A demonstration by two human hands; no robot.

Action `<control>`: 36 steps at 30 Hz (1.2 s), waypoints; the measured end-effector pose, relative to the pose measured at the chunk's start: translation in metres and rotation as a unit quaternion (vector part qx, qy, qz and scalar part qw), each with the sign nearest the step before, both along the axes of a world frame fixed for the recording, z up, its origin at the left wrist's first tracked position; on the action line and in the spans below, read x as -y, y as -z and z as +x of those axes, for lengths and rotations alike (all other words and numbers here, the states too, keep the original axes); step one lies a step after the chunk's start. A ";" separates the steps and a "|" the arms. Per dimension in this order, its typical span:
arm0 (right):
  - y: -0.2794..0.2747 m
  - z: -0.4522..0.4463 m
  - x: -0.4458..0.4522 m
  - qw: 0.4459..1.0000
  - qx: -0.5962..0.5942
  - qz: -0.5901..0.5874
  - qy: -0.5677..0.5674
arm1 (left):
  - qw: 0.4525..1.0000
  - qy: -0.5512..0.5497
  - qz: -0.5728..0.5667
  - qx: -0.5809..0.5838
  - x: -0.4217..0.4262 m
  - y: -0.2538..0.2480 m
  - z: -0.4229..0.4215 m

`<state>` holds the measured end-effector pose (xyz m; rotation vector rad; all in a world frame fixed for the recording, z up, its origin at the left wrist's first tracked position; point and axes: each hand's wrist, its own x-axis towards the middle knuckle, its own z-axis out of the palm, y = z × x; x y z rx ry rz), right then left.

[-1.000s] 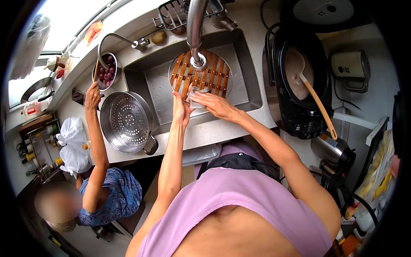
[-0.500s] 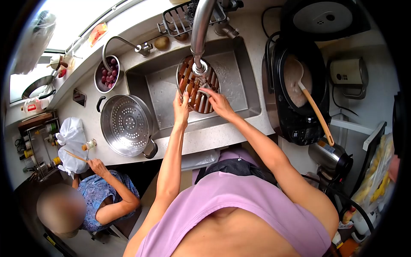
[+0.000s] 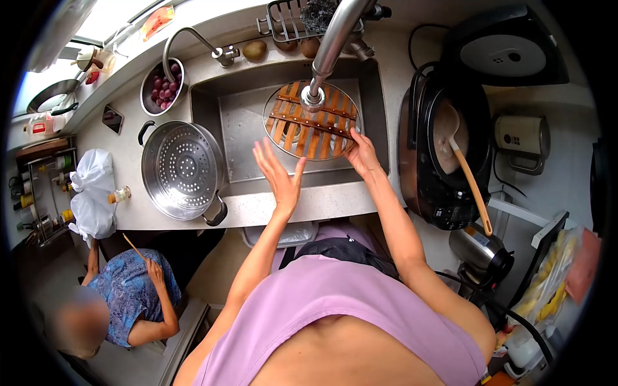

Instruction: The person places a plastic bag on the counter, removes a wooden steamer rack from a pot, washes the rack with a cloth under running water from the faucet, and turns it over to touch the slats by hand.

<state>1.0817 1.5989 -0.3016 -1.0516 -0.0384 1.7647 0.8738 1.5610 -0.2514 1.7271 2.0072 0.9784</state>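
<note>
A round slatted wooden rack (image 3: 313, 121) with a thin metal rim is held over the sink (image 3: 244, 151), under the tap head (image 3: 313, 98). Two dark crossbars with small studs run across its upward side. My right hand (image 3: 364, 156) grips the rim at the lower right, thumb on top. Just below the rack's left edge, my left hand (image 3: 281, 177) is open with fingers spread, holding nothing. A small wad that was in the right hand earlier cannot be seen now.
Left of the sink stand a perforated steamer pot (image 3: 183, 170) and a bowl of dark red fruit (image 3: 164, 90). A rice cooker (image 3: 444, 193) with its lid up and a spoon (image 3: 473, 186) inside is at the right. Another person (image 3: 138, 296) with a thin stick is at lower left.
The rack has been turned to show its crossbars and shifted right. My left hand has come off it and opened. My right hand has moved right onto the rim. The other person's stick hand moved down.
</note>
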 end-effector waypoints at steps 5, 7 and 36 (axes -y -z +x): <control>-0.001 -0.011 -0.007 0.995 0.013 0.043 -0.094 | 0.692 -0.037 -0.228 0.684 -0.020 0.007 -0.031; -0.007 -0.011 -0.015 0.985 0.070 0.038 -0.153 | 0.599 0.006 -0.225 0.769 -0.028 0.006 -0.030; -0.038 -0.070 -0.057 0.718 0.548 0.393 -0.173 | 0.737 0.046 -0.227 0.636 -0.051 -0.010 -0.053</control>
